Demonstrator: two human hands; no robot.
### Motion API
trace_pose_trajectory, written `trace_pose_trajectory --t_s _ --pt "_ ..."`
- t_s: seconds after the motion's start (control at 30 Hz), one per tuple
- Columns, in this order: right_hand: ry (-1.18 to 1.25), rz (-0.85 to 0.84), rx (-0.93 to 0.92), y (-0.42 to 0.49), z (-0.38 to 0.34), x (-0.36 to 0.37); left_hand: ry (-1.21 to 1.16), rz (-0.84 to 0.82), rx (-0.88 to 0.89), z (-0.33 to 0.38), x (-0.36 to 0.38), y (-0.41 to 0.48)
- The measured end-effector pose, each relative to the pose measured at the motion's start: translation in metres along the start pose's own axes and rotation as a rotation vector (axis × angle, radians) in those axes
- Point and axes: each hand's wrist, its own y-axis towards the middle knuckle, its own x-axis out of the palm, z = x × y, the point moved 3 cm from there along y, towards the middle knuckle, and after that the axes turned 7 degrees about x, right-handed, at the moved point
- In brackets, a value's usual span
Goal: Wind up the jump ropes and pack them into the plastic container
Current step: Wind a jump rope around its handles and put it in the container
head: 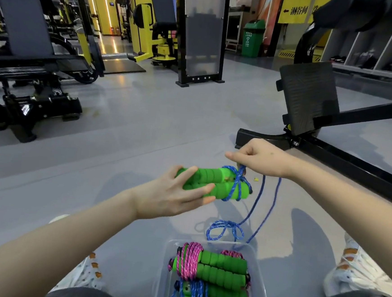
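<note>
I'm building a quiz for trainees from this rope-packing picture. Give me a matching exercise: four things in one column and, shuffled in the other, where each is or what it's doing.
Things:
1. left hand
2. right hand
3. pink rope
4. slack loops

States:
A. lie on the floor, just past the plastic container
B. holds the green handles
C. wound up, packed in the plastic container
D. pinches the blue rope

Pairs: 1-B, 2-D, 3-C, 4-A

1. My left hand, bare forearm stretched forward, grips the paired green foam jump-rope handles, thumb on top.
2. My right hand, wrist raised, pinches the blue braided cord in curled fingers.
</note>
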Motion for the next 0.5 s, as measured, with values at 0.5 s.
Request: trace_pose_trajectory --t_s 0.5 --pt "1.147 -0.150 0.233 0.002 0.045 0.066 0.119 0.183 -0.176 -0.031 -0.024 0.031"
